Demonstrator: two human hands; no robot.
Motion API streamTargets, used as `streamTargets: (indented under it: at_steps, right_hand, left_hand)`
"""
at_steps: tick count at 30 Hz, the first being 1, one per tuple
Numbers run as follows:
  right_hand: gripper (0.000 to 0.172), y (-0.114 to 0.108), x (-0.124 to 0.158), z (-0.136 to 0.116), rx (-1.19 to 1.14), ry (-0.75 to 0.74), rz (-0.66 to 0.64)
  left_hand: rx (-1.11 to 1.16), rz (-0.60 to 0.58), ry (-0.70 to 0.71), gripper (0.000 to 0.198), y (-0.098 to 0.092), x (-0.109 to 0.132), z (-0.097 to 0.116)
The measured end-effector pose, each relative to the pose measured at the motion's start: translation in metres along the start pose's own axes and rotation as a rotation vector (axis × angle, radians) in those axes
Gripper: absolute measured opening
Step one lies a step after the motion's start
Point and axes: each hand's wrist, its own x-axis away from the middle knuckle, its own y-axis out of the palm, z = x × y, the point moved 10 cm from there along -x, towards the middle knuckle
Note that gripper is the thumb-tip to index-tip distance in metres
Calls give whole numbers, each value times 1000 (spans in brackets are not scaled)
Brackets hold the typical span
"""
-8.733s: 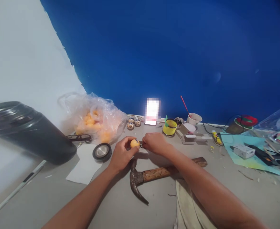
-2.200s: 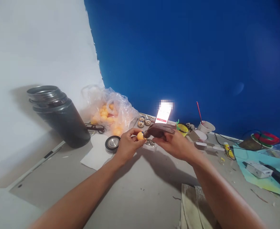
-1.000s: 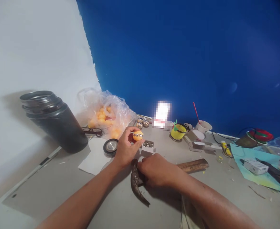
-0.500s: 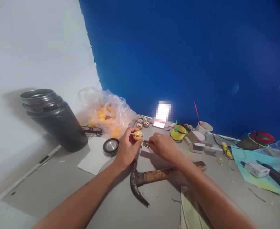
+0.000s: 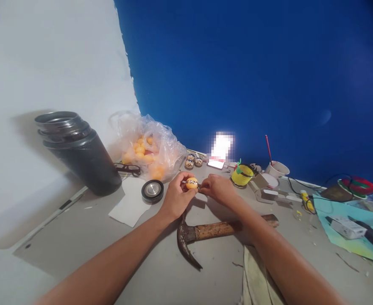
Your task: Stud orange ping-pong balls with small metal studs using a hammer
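My left hand (image 5: 176, 195) grips a yellow-orange ball (image 5: 192, 182) with a row of shiny silver studs around its middle. At the ball's right side, my right hand (image 5: 218, 187) is closed in a pinch; a small dark, shiny strip of beads (image 5: 199, 187) shows at its fingertips, mostly hidden. Behind the hands sit several balls covered in silver studs (image 5: 189, 161). A claw hammer (image 5: 216, 230) lies below the hands, its handle partly under my right forearm. To the left is a round black-rimmed lid (image 5: 152, 191).
A dark steel flask (image 5: 87, 156) stands at left, near eyeglasses (image 5: 131, 168) and white paper (image 5: 129, 203). A plastic bag of orange balls (image 5: 148, 148) lies behind. A bright phone (image 5: 220, 148), yellow pot (image 5: 242, 175), paper cup (image 5: 277, 169) and opened box (image 5: 265, 190) line the back right.
My right hand has moved in to the ball, bringing the beaded strip from slightly apart up against its right side. The whole view has shifted slightly.
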Motion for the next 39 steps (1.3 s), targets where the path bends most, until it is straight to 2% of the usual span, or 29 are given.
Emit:
streamTargets:
  at_steps: [15,23,31,39]
  right_hand:
    - [25,6,3,-15,70,-163,-25]
    - [23,-3,5,-17,72,-164,53]
    - [24,-6,7,-16,96,-128,54]
    - [13,-9,6,-13,-113,-157,132]
  left_hand:
    - [16,-29,-64,36,6,1,-10]
    - [5,0,-50,37,-2,-4,-5]
    - [25,23,-63,35,-7,-6,-6]
    - [33,22,-48,35,-9,-8,-8]
